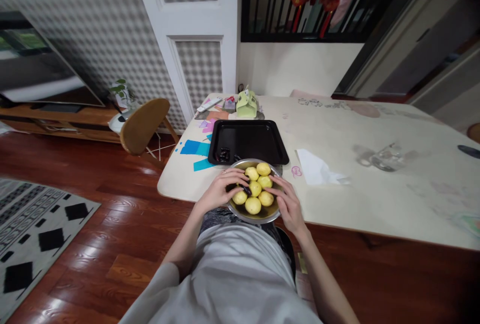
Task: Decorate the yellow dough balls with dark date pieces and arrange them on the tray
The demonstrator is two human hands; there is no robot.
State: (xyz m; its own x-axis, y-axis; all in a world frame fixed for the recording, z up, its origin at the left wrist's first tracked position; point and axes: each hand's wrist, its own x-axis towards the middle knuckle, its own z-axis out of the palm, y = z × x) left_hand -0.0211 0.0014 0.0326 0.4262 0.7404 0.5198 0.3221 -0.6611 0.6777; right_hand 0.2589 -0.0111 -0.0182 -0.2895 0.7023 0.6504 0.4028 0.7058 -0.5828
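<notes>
A round metal bowl (pixel 258 220) at the table's near edge, close to my body, holds several yellow lemon-like fruits (pixel 253 206). My left hand (pixel 224 186) reaches over the bowl's left rim, with thumb and fingers closed on a small dark, elongated grape-like fruit (pixel 246 190) above the yellow fruits. On the right side, my right hand (pixel 288 203) lies over the rim, its fingers apart and touching or very near the yellow fruits. Just beyond the bowl is a black tray (pixel 249 139). Several similar dark pieces (pixel 224 154) lie in its near left corner.
A crumpled white tissue (pixel 318 166) lies right of the tray, and a clear glass dish (pixel 388 158) stands farther right. Behind the tray are a green tissue box (pixel 246 104) and a white remote (pixel 209 104). A wooden chair (pixel 144 126) stands left of the table.
</notes>
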